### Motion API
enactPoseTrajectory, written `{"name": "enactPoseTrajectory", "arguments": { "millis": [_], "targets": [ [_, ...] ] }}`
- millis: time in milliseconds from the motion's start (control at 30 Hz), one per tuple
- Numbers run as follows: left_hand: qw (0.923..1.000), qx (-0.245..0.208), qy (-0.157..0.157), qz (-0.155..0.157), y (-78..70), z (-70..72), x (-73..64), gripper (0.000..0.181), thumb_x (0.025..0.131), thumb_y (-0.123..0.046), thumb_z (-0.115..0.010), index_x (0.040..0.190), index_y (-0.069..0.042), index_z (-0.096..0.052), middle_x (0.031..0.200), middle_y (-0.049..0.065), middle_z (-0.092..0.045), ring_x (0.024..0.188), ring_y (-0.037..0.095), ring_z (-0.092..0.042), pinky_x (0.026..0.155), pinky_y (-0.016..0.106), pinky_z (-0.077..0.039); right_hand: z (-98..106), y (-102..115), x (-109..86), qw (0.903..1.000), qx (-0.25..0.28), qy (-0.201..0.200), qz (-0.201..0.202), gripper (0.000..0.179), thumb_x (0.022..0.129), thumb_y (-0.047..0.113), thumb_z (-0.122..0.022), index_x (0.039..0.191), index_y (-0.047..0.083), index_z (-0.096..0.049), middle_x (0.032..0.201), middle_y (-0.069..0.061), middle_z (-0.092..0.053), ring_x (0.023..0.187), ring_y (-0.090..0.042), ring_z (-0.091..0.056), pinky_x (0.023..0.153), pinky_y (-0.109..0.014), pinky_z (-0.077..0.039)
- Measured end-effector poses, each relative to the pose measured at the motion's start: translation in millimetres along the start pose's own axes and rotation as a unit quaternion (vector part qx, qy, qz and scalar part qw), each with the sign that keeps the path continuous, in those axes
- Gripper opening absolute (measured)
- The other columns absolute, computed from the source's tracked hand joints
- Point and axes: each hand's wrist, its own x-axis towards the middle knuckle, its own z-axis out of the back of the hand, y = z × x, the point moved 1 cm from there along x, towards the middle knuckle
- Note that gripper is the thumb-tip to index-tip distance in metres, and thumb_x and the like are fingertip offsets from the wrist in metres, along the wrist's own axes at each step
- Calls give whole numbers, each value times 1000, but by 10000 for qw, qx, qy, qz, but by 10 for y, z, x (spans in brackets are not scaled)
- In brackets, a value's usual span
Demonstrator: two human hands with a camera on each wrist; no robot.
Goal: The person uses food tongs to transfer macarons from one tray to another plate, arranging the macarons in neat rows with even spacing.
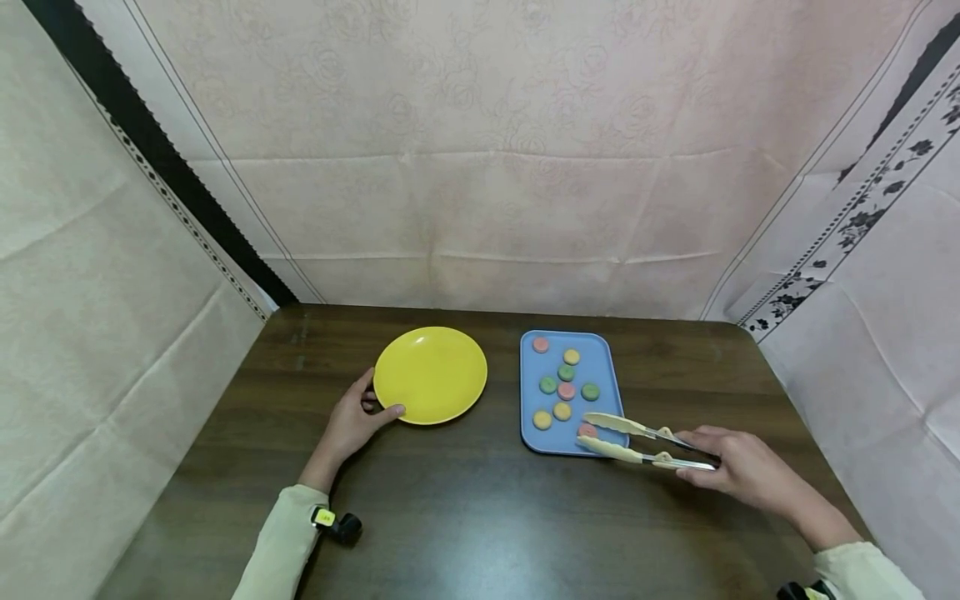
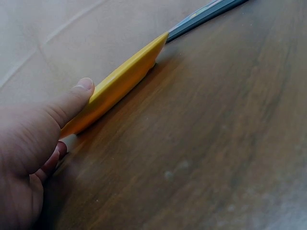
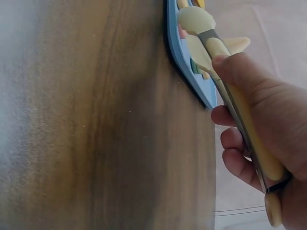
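My left hand (image 1: 352,421) pinches the near left rim of a round yellow plate (image 1: 431,375), thumb over the edge in the left wrist view. My right hand (image 1: 738,467) grips a pair of tongs (image 1: 637,429) with cream tips and metal arms. The tips are spread over the near right corner of a blue tray (image 1: 611,392), on either side of a pink macaron-like disc (image 1: 587,430). Several more small discs lie on the tray, such as a green one (image 1: 590,392) and a yellow one (image 1: 542,419). In the right wrist view the tongs partly hide the tray.
The plate and the tray stand side by side on a dark wooden table (image 1: 480,517), with a gap between them. Pale patterned cloth (image 1: 480,208) hangs behind the table and along both sides.
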Motion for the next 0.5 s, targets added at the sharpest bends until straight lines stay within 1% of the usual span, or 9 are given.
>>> {"name": "enactPoseTrajectory", "arguments": {
  "millis": [100,233,333,500],
  "targets": [
    [10000,4,-19,-16,-4,-5,-3,102,75,-56,-74,152,-12,-24,126,9,-51,101,21,-53,85,40,-47,38,4,25,9999,-30,135,-37,48,74,42,-81,111,13,-72,95,10,-66,79,-5,-61,65,-32,-50],
    [10000,22,-29,-65,-2,-5,-4,102,75,-56,-74,152,-12,-24,127,9,-51,101,21,-53,85,40,-48,94,13,70,9987,-25,463,-202,50,76,46,-78,112,10,-72,101,-6,-70,88,-20,-67,73,-42,-52],
    [10000,24,-35,-82,-7,-2,-7,101,75,-56,-74,152,-12,-24,126,9,-51,100,21,-53,84,40,-48,118,11,101,9976,-24,631,-284,52,77,48,-76,111,9,-73,105,-15,-69,96,-31,-66,77,-49,-51],
    [9999,114,-44,-118,-17,2,-12,101,76,-55,-73,152,-10,-25,127,10,-51,101,21,-53,84,39,-48,127,7,133,9967,-33,734,-344,51,78,50,-75,110,11,-73,105,-12,-70,99,-30,-66,79,-49,-51]
  ]
}}
